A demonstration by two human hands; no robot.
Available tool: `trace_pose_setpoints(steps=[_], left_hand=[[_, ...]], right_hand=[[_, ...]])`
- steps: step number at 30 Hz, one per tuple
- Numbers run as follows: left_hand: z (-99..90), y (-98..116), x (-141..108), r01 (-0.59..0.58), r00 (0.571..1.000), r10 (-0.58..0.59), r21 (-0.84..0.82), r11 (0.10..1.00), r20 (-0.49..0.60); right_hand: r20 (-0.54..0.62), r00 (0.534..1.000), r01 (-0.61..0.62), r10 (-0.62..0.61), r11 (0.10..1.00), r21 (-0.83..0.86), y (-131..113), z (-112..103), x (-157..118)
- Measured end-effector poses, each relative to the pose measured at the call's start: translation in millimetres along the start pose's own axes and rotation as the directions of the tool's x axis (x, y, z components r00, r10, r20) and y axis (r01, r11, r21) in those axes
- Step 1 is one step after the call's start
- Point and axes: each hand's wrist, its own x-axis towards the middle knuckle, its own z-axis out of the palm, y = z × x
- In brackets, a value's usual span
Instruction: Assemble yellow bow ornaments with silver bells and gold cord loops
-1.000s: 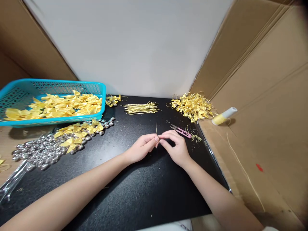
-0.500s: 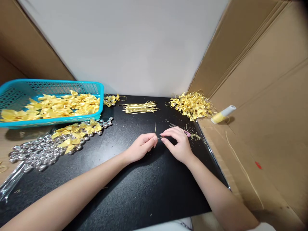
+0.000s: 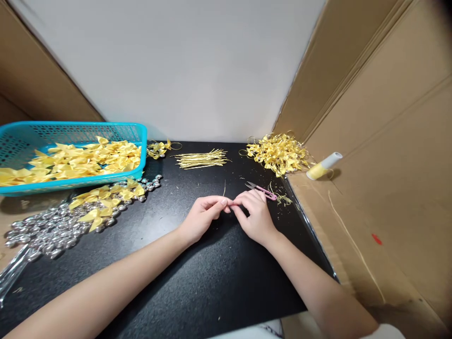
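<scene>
Spread beneath everything else, a black tabletop (image 3: 197,292), with a bundle of gold cords (image 3: 202,159) near its far edge as the landmark. Left of the bundle, a blue basket (image 3: 144,153) of yellow bows (image 3: 88,159). Left of the bundle and nearer, a spread of silver beads (image 3: 45,230), topped with a few loose bows (image 3: 97,216). Right of the bundle, a tangled pile of looped bow pieces (image 3: 278,154).

On the near side of the bundle, left hand (image 3: 198,217), thumb and fingertips pinched together on a thin cord (image 3: 224,189). Nearer than the bundle and to its right, right hand (image 3: 256,220), thumb and finger in a pinch against the left fingertips, apparently on the same cord, though with the exact grip point hidden.

Well right of the bundle, past the pile, a tilted spool (image 3: 324,166). Right of the bundle and nearer, pink snips (image 3: 268,192), then a scatter of offcuts (image 3: 282,199). Smallest of all, the thin cord, one end rising from the left fingertips towards the bundle, apart from it.

Step in hand, as a judgement: fine fingertip work on one cord, perhaps knotting. Called for next: a firm left pinch and a gentle, even right pull, without losing the short free end.
</scene>
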Motion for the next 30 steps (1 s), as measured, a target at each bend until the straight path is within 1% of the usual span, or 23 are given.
trace_pose_setpoints(steps=[4, 6, 9, 11, 13, 14, 16, 19, 22, 25, 30], left_hand=[[2.3, -1.1, 1.7, 0.087, 0.989, -0.107, -0.191, 0.978, -0.099], [2.3, -1.3, 3.1, 0.105, 0.982, -0.142, -0.259, 0.960, -0.127], [1.3, -1.0, 4.3, 0.100, 0.982, -0.136, -0.254, 0.962, -0.130], [0.3, -0.2, 4.0, 0.082, 0.985, -0.106, -0.180, 0.980, -0.132], [-0.7, 1.1, 2.8, 0.044, 0.993, -0.047, -0.031, 0.999, -0.112], [-1.1, 1.9, 2.0, 0.006, 0.996, -0.001, 0.063, 0.998, -0.091], [-1.3, 3.4, 0.2, -0.094, 0.994, 0.105, 0.240, 0.966, -0.033], [-1.2, 4.3, -2.1, -0.213, 0.975, 0.221, 0.394, 0.894, 0.027], [-1.4, 3.3, -3.1, -0.263, 0.962, 0.266, 0.473, 0.841, 0.064], [-2.0, 1.8, -2.9, -0.297, 0.953, 0.281, 0.519, 0.802, 0.112], [-2.7, 0.1, -2.4, -0.329, 0.944, 0.285, 0.537, 0.777, 0.166]], right_hand=[[-0.033, 0.999, 0.030, -0.032, 0.998, -0.061, -0.2, 2.2, -1.6], [-0.062, 0.997, 0.042, -0.047, 0.996, -0.084, 0.5, 2.4, -1.8], [-0.090, 0.993, 0.071, -0.082, 0.990, -0.123, 0.0, 2.2, -2.0], [-0.081, 0.991, 0.097, -0.110, 0.983, -0.153, -1.4, 2.0, -1.9], [-0.056, 0.990, 0.119, -0.131, 0.977, -0.180, -2.8, 1.6, -1.8], [-0.046, 0.990, 0.126, -0.137, 0.973, -0.191, -3.3, 1.4, -1.7], [-0.034, 0.989, 0.131, -0.141, 0.969, -0.212, -3.6, 0.7, -1.5], [-0.026, 0.990, 0.126, -0.136, 0.964, -0.236, -2.4, -0.7, -1.3], [-0.010, 0.990, 0.131, -0.137, 0.961, -0.244, -0.2, -1.6, -1.2], [0.016, 0.989, 0.147, -0.147, 0.959, -0.243, 1.7, -1.9, -1.0], [0.043, 0.990, 0.142, -0.136, 0.971, -0.193, 3.2, -1.0, -1.3]])
